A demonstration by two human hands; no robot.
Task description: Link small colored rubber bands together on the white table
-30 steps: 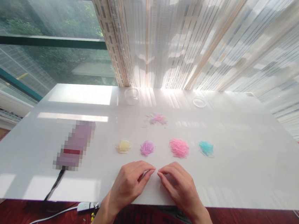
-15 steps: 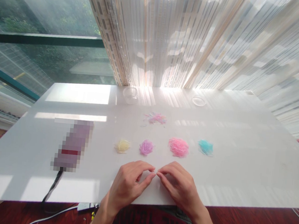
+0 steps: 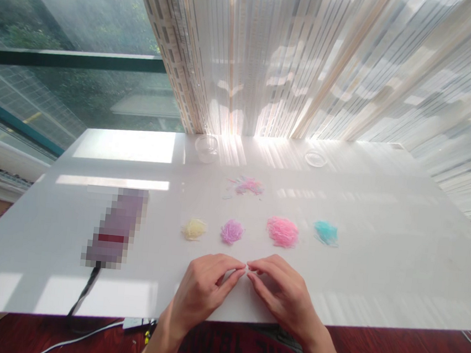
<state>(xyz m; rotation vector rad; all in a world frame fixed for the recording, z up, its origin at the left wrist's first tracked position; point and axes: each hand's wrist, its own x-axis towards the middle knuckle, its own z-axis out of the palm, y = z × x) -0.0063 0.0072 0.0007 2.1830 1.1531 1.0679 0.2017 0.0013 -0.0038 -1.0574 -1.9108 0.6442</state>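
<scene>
Low over the front of the white table, my left hand (image 3: 209, 280) has thumb and forefinger pressed together in a pinch. Whatever may be between its tips is too small to make out. Almost touching them are the fingertips of my right hand (image 3: 282, 286), whose thumb and forefinger stand slightly apart with nothing visible between. Just beyond the hands lie a yellow pile (image 3: 194, 229), a purple pile (image 3: 232, 231), a larger pink pile (image 3: 282, 232) and a turquoise pile (image 3: 326, 233) of thin short strands. Farther back is a loose mixed-colour pile (image 3: 248, 186).
A clear round container (image 3: 207, 149) and a clear round lid or dish (image 3: 316, 159) stand at the table's back edge, near a striped curtain (image 3: 255, 62). On the left lies a blurred-out purple object (image 3: 117, 226) with a black strap (image 3: 85, 289). A white power strip (image 3: 133, 323) is below the front edge.
The right thumb and forefinger, pinched before, have parted a little. The left ones, slightly apart half a second ago, have closed together. The piles look unchanged; the view shifts slightly.
</scene>
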